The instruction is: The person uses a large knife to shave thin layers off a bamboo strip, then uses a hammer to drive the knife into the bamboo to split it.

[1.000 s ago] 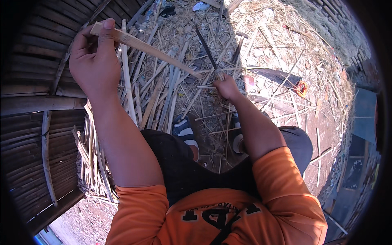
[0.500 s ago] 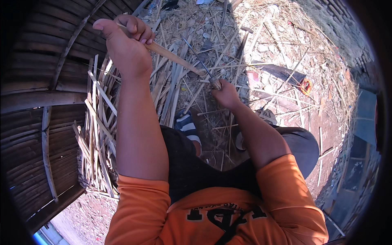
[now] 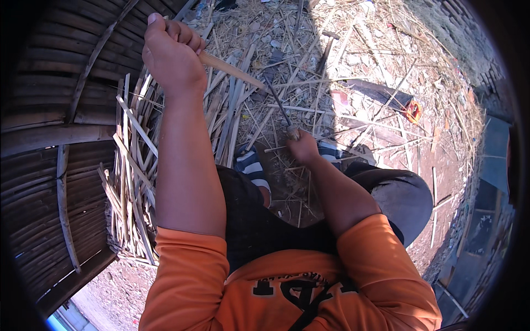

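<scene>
Grnd: L hand w/ 1 strip, R w/ knife

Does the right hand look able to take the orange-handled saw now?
Probably not: the right hand grips the knife, so it seems occupied, although the saw lies to its right.

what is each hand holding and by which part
The left hand grips a wooden strip by its upper-left end; the right hand holds a knife by its handle.
</scene>
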Demonstrator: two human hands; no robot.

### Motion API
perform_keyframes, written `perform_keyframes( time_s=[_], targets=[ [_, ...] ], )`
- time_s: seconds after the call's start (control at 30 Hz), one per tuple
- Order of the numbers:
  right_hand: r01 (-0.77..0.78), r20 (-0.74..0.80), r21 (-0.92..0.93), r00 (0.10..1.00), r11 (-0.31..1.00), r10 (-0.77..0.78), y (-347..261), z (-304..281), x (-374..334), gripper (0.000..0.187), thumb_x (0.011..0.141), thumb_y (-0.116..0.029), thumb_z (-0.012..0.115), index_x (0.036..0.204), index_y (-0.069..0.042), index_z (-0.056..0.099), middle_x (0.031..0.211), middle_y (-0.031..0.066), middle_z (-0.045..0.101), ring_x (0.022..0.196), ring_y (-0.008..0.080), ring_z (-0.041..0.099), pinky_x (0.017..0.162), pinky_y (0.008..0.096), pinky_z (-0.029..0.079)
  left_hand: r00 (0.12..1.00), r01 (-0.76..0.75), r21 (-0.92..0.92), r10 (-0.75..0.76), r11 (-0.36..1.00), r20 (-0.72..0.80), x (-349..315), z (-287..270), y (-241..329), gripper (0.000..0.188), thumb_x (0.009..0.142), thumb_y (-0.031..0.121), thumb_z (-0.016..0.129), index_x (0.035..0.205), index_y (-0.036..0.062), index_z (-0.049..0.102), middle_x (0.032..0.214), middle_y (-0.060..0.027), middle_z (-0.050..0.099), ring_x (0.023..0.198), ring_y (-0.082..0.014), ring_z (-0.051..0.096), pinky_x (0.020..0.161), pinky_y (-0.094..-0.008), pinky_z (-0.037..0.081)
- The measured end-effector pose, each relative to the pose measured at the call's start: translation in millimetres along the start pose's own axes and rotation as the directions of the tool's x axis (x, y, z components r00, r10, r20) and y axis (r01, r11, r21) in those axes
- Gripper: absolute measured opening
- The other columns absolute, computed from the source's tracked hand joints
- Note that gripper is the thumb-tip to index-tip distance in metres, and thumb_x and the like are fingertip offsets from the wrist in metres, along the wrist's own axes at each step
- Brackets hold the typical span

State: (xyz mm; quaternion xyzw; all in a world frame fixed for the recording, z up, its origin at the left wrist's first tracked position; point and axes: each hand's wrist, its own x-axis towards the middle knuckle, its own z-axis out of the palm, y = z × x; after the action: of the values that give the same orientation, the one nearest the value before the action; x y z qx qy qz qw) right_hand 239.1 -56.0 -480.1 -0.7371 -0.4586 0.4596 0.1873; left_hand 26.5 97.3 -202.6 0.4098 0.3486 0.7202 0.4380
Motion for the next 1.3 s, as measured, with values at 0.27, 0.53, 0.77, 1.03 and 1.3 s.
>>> perform_keyframes(
  time_s=[0.27,0.53,0.77,1.03,1.3],
  targets=[
    [-0.102,0.178,0.539,0.984,0.836,0.005,-17,-10,9,0.013,0.082,-0.01,0.066,0.093,-0.005,0.064,0.068,0.0019,0.058,0.053,0.011,0.052,0.048,0.0283,0.04,0.974,-0.206,0.064,0.211,0.976,-0.077,-16,25,88,0.031,0.099,0.026,0.031,0.071,0.0136,0.031,0.06,-0.0016,0.025,0.055,-0.0155,0.024,0.058,-0.0356,0.026],
    [-0.071,0.152,0.741,0.986,0.668,-0.063,-76,-34,-4,0.01,0.081,-0.008,0.067,0.09,-0.004,0.063,0.068,0.001,0.057,0.057,0.0108,0.051,0.053,0.0291,0.041,0.861,-0.4,0.098,0.41,0.911,-0.302,-15,6,116,0.025,0.097,0.026,0.032,0.075,0.0136,0.029,0.062,-0.0034,0.026,0.054,-0.0168,0.022,0.055,-0.0366,0.026],
    [-0.036,0.18,0.749,0.972,0.662,-0.151,-81,-72,8,0.012,0.082,-0.007,0.069,0.091,-0.004,0.062,0.069,0.0012,0.057,0.057,0.0105,0.051,0.054,0.0284,0.043,0.762,-0.453,0.118,0.452,0.884,-0.464,-9,-21,145,0.026,0.097,0.027,0.033,0.075,0.0139,0.027,0.062,-0.0016,0.025,0.053,-0.0158,0.018,0.052,-0.0341,0.022],
    [0.311,0.061,-0.524,0.942,0.793,-0.33,-112,-131,0,0.037,0.075,-0.024,0.069,0.106,-0.004,0.066,0.101,0.0245,0.071,0.103,0.0415,0.066,0.09,0.0497,0.052,0.763,-0.363,0.229,0.429,0.903,-0.483,-7,-39,158,0.029,0.099,0.028,0.033,0.074,0.0147,0.027,0.063,-0.0014,0.023,0.053,-0.0149,0.016,0.052,-0.0337,0.02],
    [0.42,-0.051,-0.339,0.885,0.841,-0.463,-172,-185,-32,0.037,0.077,-0.021,0.069,0.108,0.0,0.066,0.093,0.0262,0.07,0.093,0.043,0.068,0.084,0.0485,0.053,0.764,-0.432,-0.009,0.36,0.902,-0.536,-5,-32,152,0.035,0.099,0.033,0.034,0.069,0.0179,0.027,0.059,0.0014,0.023,0.051,-0.0137,0.016,0.051,-0.0317,0.019]
  ],
)
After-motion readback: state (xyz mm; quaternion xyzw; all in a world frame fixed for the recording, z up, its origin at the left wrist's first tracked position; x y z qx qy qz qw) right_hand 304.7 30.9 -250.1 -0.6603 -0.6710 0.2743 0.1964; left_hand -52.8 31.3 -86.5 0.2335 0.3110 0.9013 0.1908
